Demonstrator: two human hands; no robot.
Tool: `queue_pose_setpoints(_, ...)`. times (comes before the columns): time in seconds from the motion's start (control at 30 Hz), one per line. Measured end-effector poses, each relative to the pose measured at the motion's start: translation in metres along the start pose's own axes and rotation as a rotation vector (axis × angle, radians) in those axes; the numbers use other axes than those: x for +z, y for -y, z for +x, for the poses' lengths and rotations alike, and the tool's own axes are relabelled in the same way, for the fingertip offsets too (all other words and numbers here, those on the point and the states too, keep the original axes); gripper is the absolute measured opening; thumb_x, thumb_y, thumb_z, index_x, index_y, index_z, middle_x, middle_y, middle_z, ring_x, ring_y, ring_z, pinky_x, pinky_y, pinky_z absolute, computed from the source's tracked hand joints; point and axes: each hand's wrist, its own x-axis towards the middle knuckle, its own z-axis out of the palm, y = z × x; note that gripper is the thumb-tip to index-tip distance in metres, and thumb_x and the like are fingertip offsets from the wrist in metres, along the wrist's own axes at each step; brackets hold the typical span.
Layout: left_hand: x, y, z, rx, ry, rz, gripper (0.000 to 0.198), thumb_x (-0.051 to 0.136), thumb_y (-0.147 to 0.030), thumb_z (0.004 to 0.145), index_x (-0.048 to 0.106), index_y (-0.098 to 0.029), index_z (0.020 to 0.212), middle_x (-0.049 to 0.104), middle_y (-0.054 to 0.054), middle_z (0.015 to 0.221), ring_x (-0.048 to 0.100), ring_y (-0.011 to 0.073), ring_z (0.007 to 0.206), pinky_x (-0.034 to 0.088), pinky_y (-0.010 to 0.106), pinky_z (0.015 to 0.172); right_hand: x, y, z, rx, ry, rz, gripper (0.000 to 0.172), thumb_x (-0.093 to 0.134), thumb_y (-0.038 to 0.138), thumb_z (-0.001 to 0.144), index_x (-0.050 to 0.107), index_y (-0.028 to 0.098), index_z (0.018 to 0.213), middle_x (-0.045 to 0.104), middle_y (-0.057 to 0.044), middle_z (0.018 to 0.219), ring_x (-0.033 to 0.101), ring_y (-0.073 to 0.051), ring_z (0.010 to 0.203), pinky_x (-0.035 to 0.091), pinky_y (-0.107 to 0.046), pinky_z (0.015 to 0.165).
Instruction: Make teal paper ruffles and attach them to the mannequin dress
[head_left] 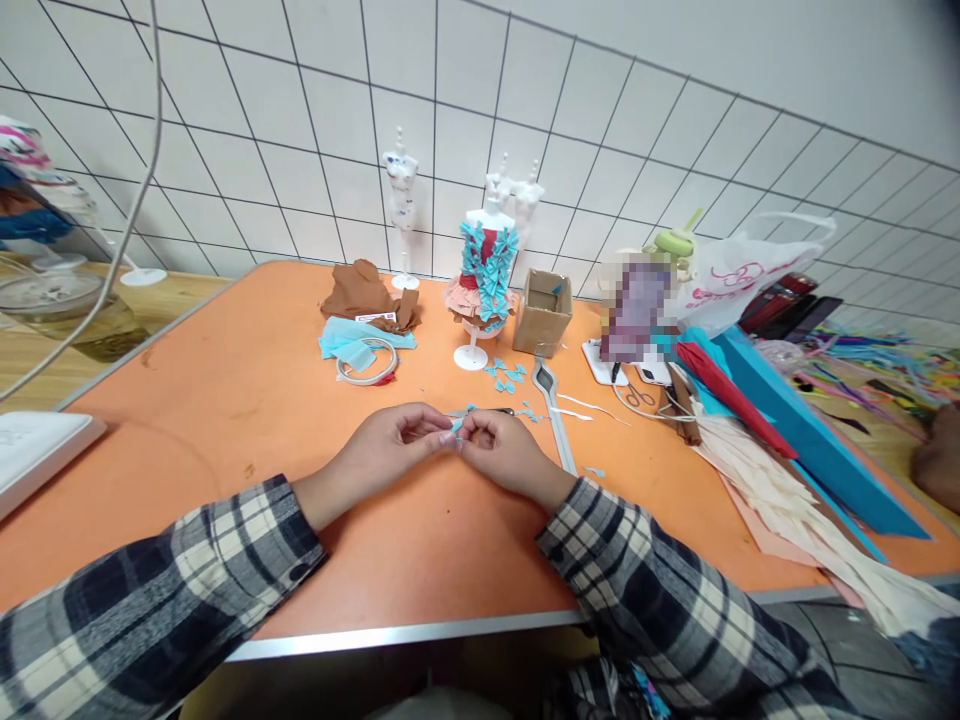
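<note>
Over the middle of the orange table [390,590], my left hand [394,440] and my right hand [506,452] meet at the fingertips. Both pinch a small piece of light blue paper [456,427], mostly hidden by the fingers. Just beyond the hands lie blue scraps and several small blue bows [506,375]. A mini dress form [489,265] stands behind them, dressed in a red top covered with blue bows and a pink ruffled skirt. To the right of my right hand lies a long grey tool with an oval head [551,400], whose kind I cannot make out.
Brown paper [360,295], light blue sheets [360,342] and a ring-shaped roll [367,362] lie back left. A cardboard box [544,310] stands behind. Scissors [639,397], cream strips [772,480] and a blue tray [817,430] are right. Another person's hand [937,455] shows far right.
</note>
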Motion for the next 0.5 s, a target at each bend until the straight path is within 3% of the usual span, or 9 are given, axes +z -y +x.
queue_pose_setpoints(0.07,0.0005,0.0010,0.0007,-0.030,0.018,-0.057,0.038,0.070,-0.050,0.073,0.068,-0.016,0.089,0.076,0.008,0.090,0.071,0.0241,0.086,0.055,0.037,0.083,0.0012,0.0020,-0.0015,-0.067,-0.008,-0.060,0.008,0.060,0.024,0.078,0.060,0.018,0.073,0.045,0.007,0.058,0.037,-0.008,0.054,0.028,-0.020,0.054)
queue_pose_setpoints(0.17,-0.0010,0.0013,0.0012,-0.067,-0.029,-0.231,0.053,0.075,-0.047,0.070,0.059,-0.018,0.112,0.075,0.009,0.102,0.071,0.0242,0.095,0.054,0.039,0.087,0.0009,0.0037,-0.0036,-0.134,-0.019,-0.090,0.007,0.061,0.021,0.078,0.061,0.018,0.073,0.051,0.005,0.063,0.041,-0.008,0.058,0.031,-0.020,0.058)
queue_pose_setpoints(0.23,-0.0030,0.0008,0.0013,-0.109,0.001,-0.300,0.060,0.076,-0.044,0.071,0.055,-0.019,0.121,0.073,0.010,0.111,0.069,0.0243,0.101,0.053,0.039,0.091,0.0007,0.0028,-0.0037,-0.159,-0.032,-0.076,0.007,0.062,0.020,0.078,0.060,0.017,0.073,0.054,0.005,0.066,0.044,-0.008,0.060,0.033,-0.020,0.059)
queue_pose_setpoints(0.33,-0.0049,0.0018,0.0017,-0.170,0.103,-0.329,0.047,0.078,-0.043,0.069,0.065,-0.017,0.105,0.074,0.010,0.105,0.070,0.0230,0.095,0.053,0.037,0.090,0.0030,0.0010,-0.0007,-0.179,-0.026,-0.043,0.005,0.063,0.021,0.080,0.061,0.017,0.076,0.057,0.004,0.069,0.048,-0.009,0.062,0.036,-0.020,0.061)
queue_pose_setpoints(0.5,-0.0054,0.0057,0.0026,-0.188,0.029,-0.368,0.033,0.082,-0.039,0.063,0.065,-0.018,0.081,0.073,0.001,0.081,0.068,0.0158,0.076,0.053,0.028,0.076,-0.0051,0.0108,-0.0094,-0.215,-0.025,-0.180,0.011,0.061,0.026,0.085,0.067,0.019,0.090,0.066,0.001,0.079,0.059,-0.012,0.075,0.043,-0.023,0.071)
